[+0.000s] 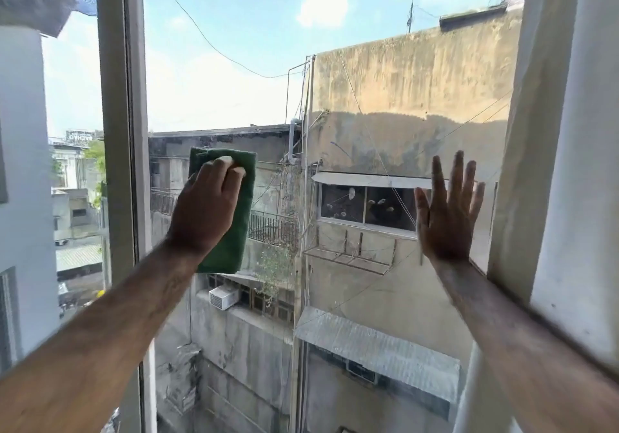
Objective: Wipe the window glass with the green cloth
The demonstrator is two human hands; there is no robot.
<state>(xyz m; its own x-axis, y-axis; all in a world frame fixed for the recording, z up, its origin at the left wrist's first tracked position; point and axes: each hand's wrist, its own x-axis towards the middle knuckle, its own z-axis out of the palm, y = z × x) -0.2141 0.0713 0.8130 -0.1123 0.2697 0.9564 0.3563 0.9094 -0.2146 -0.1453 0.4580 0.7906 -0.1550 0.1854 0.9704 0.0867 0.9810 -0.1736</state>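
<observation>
Left hand (204, 211) presses the folded green cloth (231, 218) flat against the window glass (234, 81), left-centre. Right hand (447, 213) splayed, empty (bracing). Wiping underway; cleaned extent probably partial, streaks unclear.

I can find only one sign with writing. It is a billboard (79, 136) that stands on top of a far-off building (68, 164), which I see through the left pane, close to the window frame (122, 131). Its letters are white on a dark board. They look flipped, as if I see them from the back or in a mirror. I think they look like "DYNOVA" turned around, but they are tiny and fuzzy, so I cannot be sure. I cannot read any other words, numbers or brand names anywhere.
</observation>
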